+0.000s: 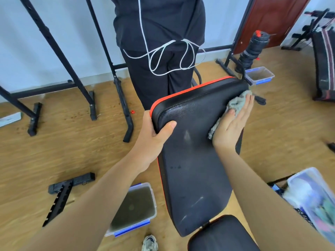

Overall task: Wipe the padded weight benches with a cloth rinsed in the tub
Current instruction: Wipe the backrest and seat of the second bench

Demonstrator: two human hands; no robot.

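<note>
A black padded bench backrest (192,160) with red edging slopes up and away from me in the middle of the view. My left hand (154,136) grips its left edge, thumb over the top of the pad. My right hand (233,122) presses a grey cloth (237,102) flat against the pad's upper right side with straight fingers. The black seat pad (223,234) lies at the bottom. On the floor left of the bench stands a clear tub (134,209) with blue clips, holding murky water.
A person in black (159,42) stands just behind the bench's top end, a white cord hanging at their back. Black rack frames (59,51) stand left. A second tub (261,75) and stacked weights (253,48) sit back right. A clear bin (311,198) is near right.
</note>
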